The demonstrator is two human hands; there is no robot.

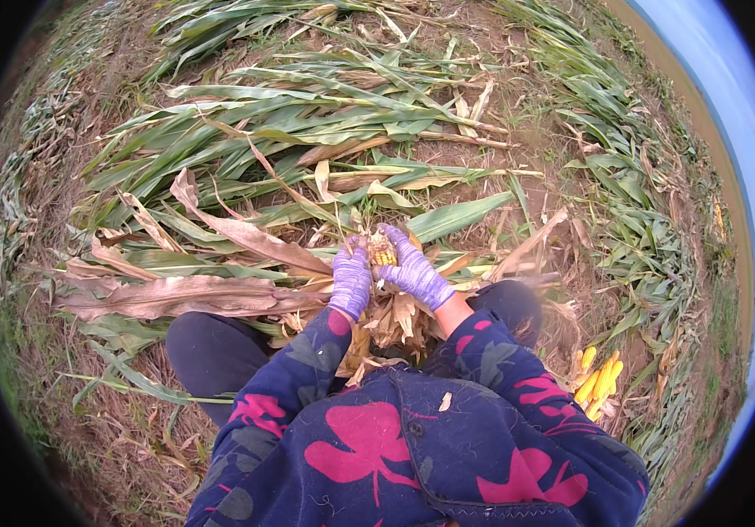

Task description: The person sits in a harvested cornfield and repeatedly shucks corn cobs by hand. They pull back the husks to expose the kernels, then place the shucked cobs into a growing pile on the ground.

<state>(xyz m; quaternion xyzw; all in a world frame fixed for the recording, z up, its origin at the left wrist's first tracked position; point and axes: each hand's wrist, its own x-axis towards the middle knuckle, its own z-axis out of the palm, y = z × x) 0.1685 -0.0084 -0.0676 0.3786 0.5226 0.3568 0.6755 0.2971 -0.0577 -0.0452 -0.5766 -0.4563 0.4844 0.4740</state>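
Note:
Between my two hands is a partly husked corn ear (384,254), its yellow kernels showing under dry husk and silk. My left hand (351,273), in a purple knit glove, closes on the ear's left side. On the other side my right hand (410,265), gloved alike, grips the ear with thumb and fingers. Pale dry husks (400,319) lie just below the hands, between my bent knees. To the right on the ground rests a small pile of husked yellow corn ears (600,382).
Cut green corn stalks (285,118) lie in rows ahead of me. Brown dried leaves (199,296) spread left of my hands. Another band of cut stalks (621,217) runs along the right. Straw and bare soil (120,435) show at lower left.

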